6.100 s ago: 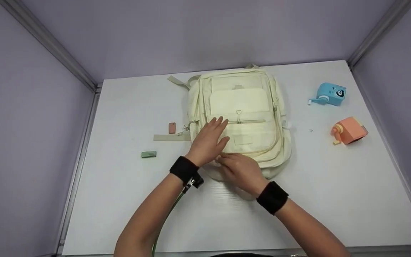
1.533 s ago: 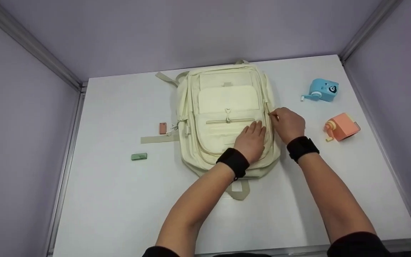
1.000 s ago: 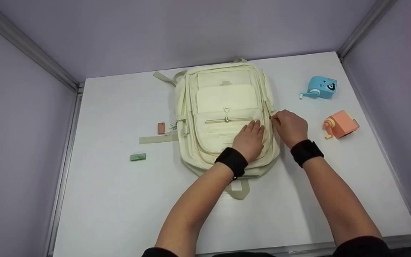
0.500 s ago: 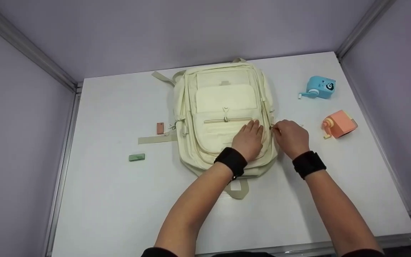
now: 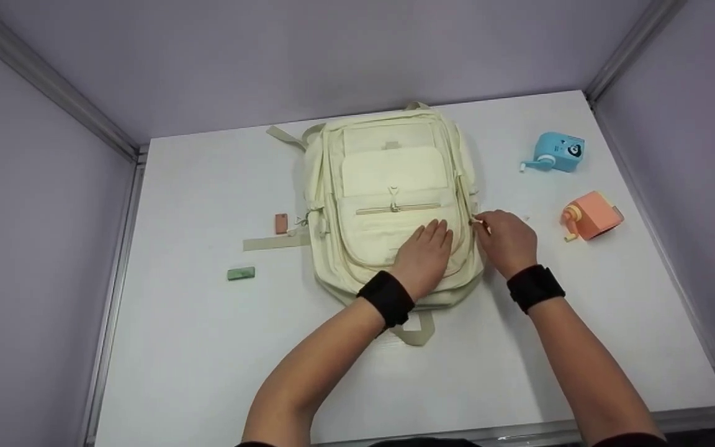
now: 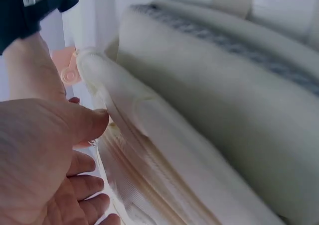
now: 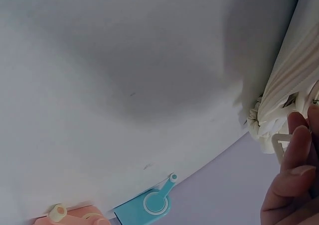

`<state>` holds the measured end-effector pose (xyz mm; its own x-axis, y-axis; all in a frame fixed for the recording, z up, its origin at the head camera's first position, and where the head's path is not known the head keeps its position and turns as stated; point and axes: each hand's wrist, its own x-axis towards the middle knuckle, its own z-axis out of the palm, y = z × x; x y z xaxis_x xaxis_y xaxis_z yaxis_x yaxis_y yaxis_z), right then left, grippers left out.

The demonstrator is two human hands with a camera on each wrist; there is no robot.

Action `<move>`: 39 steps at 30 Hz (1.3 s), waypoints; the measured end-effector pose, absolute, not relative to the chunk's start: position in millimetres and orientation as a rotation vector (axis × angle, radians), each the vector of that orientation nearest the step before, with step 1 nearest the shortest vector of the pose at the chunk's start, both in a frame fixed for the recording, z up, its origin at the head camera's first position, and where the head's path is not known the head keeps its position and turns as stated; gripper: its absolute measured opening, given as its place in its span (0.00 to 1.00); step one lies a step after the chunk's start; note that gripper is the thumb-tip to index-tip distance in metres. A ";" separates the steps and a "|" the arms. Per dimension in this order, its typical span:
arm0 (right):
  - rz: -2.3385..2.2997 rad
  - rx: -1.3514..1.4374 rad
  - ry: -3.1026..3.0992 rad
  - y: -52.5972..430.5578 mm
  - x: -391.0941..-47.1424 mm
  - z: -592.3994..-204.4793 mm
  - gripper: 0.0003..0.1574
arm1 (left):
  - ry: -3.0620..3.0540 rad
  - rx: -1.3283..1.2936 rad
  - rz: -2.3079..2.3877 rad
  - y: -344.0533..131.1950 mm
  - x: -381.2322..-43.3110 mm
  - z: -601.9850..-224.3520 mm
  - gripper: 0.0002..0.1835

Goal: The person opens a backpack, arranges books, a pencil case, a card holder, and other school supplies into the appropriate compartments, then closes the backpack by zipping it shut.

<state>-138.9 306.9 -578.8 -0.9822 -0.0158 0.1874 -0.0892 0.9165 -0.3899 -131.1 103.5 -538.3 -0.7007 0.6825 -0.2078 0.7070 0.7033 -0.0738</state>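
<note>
The backpack (image 5: 395, 171), long axis pointing away, lay just left of the right hand (image 5: 508, 241) pinching its edge, the left hand (image 5: 422, 257) straight-fingered on its front.

The head view looks forward and down from above the table's near side, set back enough to take in both my left hand (image 5: 422, 264) and right hand (image 5: 506, 241), the backpack (image 5: 395, 167) and most of the tabletop (image 5: 190, 372). The left wrist view sits close by my left hand and faces across the backpack, which fills much of its frame. The right wrist view, near my right fingers, looks over the tabletop, turned so the wall (image 7: 224, 185) lies low. All three share the orange device (image 5: 592, 216); head and right wrist also share the blue device (image 5: 559, 152).
</note>
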 end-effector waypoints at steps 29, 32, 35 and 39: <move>0.620 0.038 -2.876 299.8 -97.7 -573.1 0.05 | 2.787 0.979 -0.270 93.5 -129.4 -542.2 0.25; 0.622 0.050 -2.872 298.5 -92.3 -572.2 0.06 | 2.804 0.989 -0.276 93.3 -128.9 -542.7 0.25; 0.635 0.062 -2.869 296.4 -88.1 -571.3 0.06 | 2.811 0.993 -0.263 92.8 -128.2 -543.5 0.25; 0.652 0.071 -2.866 292.8 -82.7 -569.5 0.05 | 2.798 0.990 -0.257 92.6 -127.3 -543.3 0.25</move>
